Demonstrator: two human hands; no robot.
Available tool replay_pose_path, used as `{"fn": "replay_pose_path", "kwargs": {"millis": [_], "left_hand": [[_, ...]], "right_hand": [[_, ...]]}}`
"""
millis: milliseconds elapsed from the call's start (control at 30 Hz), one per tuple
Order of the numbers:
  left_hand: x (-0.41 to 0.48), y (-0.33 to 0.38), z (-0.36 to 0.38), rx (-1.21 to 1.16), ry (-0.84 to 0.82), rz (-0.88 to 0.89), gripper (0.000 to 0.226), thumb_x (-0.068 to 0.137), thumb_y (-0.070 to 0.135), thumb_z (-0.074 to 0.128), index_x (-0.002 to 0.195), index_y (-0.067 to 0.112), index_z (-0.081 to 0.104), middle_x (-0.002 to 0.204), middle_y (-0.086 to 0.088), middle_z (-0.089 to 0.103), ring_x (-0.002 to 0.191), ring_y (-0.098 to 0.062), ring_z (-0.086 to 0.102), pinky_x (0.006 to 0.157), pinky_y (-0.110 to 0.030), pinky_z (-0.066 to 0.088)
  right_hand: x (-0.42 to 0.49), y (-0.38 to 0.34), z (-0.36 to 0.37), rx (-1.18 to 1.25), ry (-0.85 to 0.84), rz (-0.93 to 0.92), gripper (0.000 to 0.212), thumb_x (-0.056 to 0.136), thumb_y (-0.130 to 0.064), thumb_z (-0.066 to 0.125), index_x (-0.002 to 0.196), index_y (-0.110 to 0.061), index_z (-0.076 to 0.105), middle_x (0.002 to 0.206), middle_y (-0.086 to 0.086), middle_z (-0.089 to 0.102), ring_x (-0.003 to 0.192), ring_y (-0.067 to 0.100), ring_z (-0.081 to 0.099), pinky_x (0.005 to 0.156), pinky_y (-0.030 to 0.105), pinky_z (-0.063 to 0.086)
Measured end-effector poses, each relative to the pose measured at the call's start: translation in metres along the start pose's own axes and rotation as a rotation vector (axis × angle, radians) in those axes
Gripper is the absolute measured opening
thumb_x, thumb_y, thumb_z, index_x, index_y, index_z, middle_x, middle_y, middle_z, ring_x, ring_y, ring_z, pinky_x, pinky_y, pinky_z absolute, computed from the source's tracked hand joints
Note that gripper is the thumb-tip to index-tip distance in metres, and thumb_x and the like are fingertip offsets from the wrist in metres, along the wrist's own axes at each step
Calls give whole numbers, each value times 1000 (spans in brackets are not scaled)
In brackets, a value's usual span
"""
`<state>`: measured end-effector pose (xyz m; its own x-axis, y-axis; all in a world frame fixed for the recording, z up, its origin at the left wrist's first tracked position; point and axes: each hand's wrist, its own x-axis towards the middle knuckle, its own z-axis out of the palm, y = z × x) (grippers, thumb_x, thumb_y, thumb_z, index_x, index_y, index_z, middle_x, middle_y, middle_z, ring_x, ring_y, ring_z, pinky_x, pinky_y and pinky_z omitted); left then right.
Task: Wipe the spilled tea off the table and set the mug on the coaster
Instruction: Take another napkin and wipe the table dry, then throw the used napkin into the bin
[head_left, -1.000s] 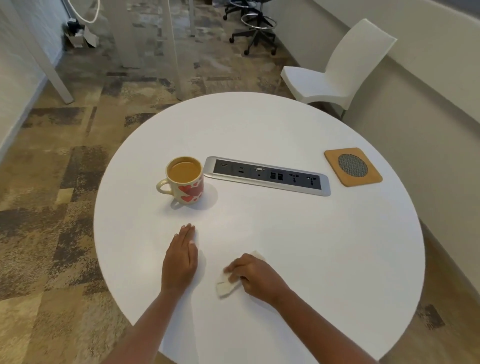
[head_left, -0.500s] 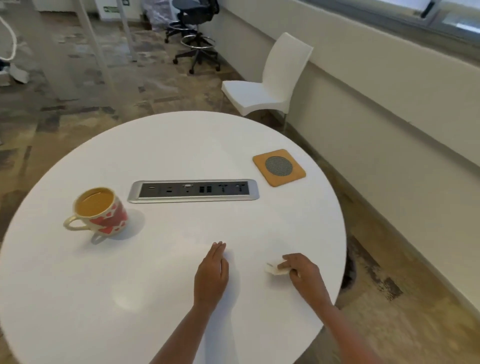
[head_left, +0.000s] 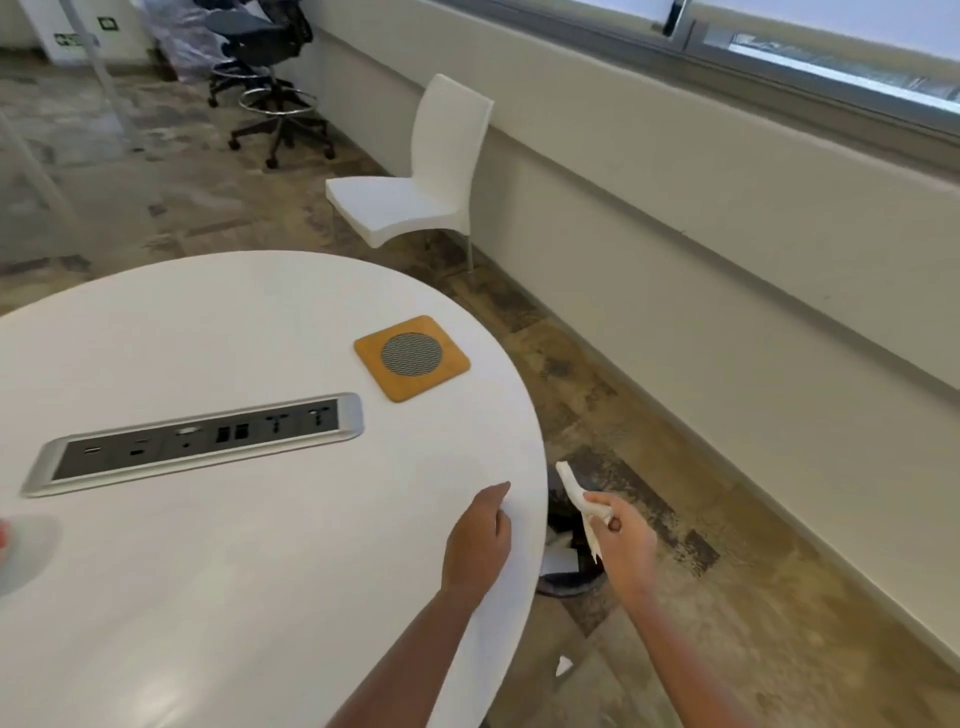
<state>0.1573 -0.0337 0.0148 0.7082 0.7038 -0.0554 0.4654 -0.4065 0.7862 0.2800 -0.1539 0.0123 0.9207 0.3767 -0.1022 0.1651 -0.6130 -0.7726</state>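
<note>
My right hand (head_left: 626, 543) is off the table's right edge, over the floor, pinching a crumpled white tissue (head_left: 582, 501). My left hand (head_left: 478, 545) rests flat on the round white table (head_left: 249, 587) near that edge, holding nothing. The square cork coaster (head_left: 413, 357) with a dark mesh centre lies bare at the table's far right. Only a sliver of the mug (head_left: 2, 540) and its shadow show at the left frame edge. No tea stain is visible on the tabletop.
A silver power and data socket strip (head_left: 192, 441) is set into the table's middle. A dark bin (head_left: 566, 545) with white scraps stands on the floor below my right hand. A white chair (head_left: 415, 176) and a black swivel stool (head_left: 270, 78) stand beyond, along the wall.
The view has swung right, pushing the mug almost out of frame. My right hand carried the tissue from the tabletop out past the edge, over the bin. My left hand stayed on the table.
</note>
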Motion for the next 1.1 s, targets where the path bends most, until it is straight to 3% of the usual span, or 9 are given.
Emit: {"fn": "replay_pose_path", "kwargs": {"millis": [100, 133, 300, 400, 533, 667, 800, 900, 1100], "left_hand": [[9, 7, 2, -33, -18, -7, 38, 96, 11, 42, 134, 14, 47, 139, -1, 52, 128, -13, 47, 104, -15, 32], [36, 30, 36, -46, -35, -20, 38, 97, 11, 41, 134, 13, 47, 139, -2, 52, 128, -13, 47, 104, -17, 33], [67, 56, 64, -80, -63, -77, 38, 98, 11, 37, 135, 12, 45, 140, -4, 50, 129, -15, 46, 104, -21, 36], [78, 56, 70, -85, -66, -73, 38, 98, 11, 37, 135, 12, 44, 140, -4, 50, 128, -16, 46, 104, -22, 37], [95, 56, 80, -82, -63, -74, 38, 97, 10, 37, 135, 12, 44, 139, -5, 51, 127, -16, 48, 103, -24, 39], [97, 52, 80, -69, -34, -60, 37, 97, 8, 37, 133, 12, 47, 137, -4, 53, 127, -14, 48, 100, -18, 37], [96, 43, 72, -45, 20, -32, 35, 97, 6, 38, 128, 12, 52, 132, -4, 57, 121, -15, 52, 93, -13, 37], [96, 37, 63, -22, 74, -50, 34, 96, 4, 39, 126, 11, 55, 130, -4, 59, 119, -15, 54, 92, -12, 36], [99, 19, 26, 34, 187, -63, 31, 93, 2, 46, 121, 9, 58, 128, -7, 60, 120, -19, 53, 94, -14, 34]], "right_hand": [[13, -8, -3, -12, 1, 31, 28, 88, -2, 53, 113, -12, 64, 105, 13, 63, 81, 20, 53, 64, 25, 38], [54, 12, -17, -11, 7, 68, 29, 89, -1, 52, 114, -11, 63, 110, 15, 63, 84, 21, 54, 67, 26, 38], [104, 16, -22, -100, -69, 109, 32, 91, -1, 50, 120, -11, 59, 121, 16, 61, 81, 22, 55, 60, 26, 38], [117, 14, -16, -88, -114, 150, 35, 91, -2, 49, 124, -10, 55, 126, 16, 57, 91, 26, 58, 61, 27, 40], [128, 24, -10, -70, -133, 198, 36, 91, -3, 50, 127, -8, 53, 132, 14, 56, 111, 27, 57, 85, 32, 46], [120, 42, -8, -21, -131, 243, 34, 90, 0, 50, 122, -8, 57, 130, 11, 58, 117, 25, 55, 89, 30, 45], [115, 51, -7, 8, -179, 250, 27, 89, 4, 50, 109, -6, 65, 115, 11, 67, 109, 21, 60, 87, 27, 46], [116, 41, -5, 41, -194, 216, 24, 88, 6, 49, 102, -3, 68, 107, 14, 69, 102, 21, 63, 91, 32, 52], [130, -13, 4, 49, -200, 1, 26, 90, 3, 46, 101, -3, 69, 105, 11, 70, 86, 11, 60, 80, 21, 48]]}}
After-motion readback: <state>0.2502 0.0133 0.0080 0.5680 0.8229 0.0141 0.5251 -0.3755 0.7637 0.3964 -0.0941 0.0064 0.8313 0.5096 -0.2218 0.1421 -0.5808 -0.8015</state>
